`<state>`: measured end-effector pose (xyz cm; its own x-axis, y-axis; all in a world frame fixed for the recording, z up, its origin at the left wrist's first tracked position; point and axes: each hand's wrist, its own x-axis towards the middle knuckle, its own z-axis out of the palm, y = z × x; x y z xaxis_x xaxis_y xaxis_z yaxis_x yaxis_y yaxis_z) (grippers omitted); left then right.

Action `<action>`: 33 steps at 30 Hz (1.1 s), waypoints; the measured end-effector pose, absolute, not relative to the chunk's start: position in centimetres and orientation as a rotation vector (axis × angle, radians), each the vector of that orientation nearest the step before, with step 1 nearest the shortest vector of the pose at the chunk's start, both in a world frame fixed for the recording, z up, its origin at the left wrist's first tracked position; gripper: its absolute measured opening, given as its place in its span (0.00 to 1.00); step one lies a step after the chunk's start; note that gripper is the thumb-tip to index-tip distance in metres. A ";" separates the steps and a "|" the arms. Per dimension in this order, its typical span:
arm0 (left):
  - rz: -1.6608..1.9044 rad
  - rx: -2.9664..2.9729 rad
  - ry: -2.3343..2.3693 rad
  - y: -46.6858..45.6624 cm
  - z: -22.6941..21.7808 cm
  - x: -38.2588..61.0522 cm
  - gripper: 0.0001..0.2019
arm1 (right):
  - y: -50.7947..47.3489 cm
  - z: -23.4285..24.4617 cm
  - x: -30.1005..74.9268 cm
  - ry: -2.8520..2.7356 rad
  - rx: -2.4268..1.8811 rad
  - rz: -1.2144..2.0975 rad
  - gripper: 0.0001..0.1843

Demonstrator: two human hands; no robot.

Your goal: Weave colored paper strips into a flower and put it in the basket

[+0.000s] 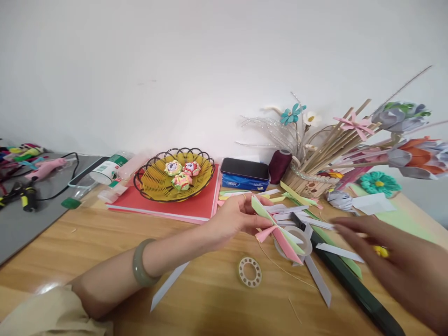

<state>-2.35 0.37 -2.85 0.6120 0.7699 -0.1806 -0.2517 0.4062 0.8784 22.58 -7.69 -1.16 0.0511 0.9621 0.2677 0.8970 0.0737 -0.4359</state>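
My left hand (234,219) pinches a bundle of folded paper strips (278,228), pale green and pink, joined near the middle. A thin thread (280,266) trails from below the bundle toward the lower right. On the right, my right hand (388,261) is blurred by motion. Its fingertips are close to the end of a white paper strip (320,223); whether they grip anything cannot be made out. Under the bundle lies a roll of clear tape (306,242), partly covered. A small tape ring with holes (249,272) rests on the table below my left hand.
A dark green long-handled tool (357,284) slants across the right side. Behind stand a yellow woven basket (154,186) with paper flowers, a blue tissue pack (245,181) under a phone (245,168), a maroon thread spool (280,165) and a stick-filled holder (308,182).
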 end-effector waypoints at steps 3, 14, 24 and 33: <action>0.747 0.997 0.639 0.4 -2.7 -2.5 0.12 | -6.1 0.1 17.0 -2.037 -1.569 0.412 0.15; 0.804 0.999 0.637 1.3 -3.3 -3.1 0.13 | -4.1 -0.9 14.8 -2.168 -1.331 0.604 0.17; 0.877 1.679 0.651 0.7 -2.7 -3.9 0.34 | -4.7 -2.1 15.4 -2.060 -1.264 0.204 0.10; 1.099 1.958 0.734 0.7 -3.3 -3.9 0.06 | -5.2 -2.4 15.0 -2.080 -1.223 -0.037 0.16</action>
<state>-3.95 0.74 -3.30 0.4641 0.7677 0.4419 0.1140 -0.5464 0.8297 15.03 -5.22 -2.41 -0.2979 0.7528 0.5869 0.7733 0.5508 -0.3140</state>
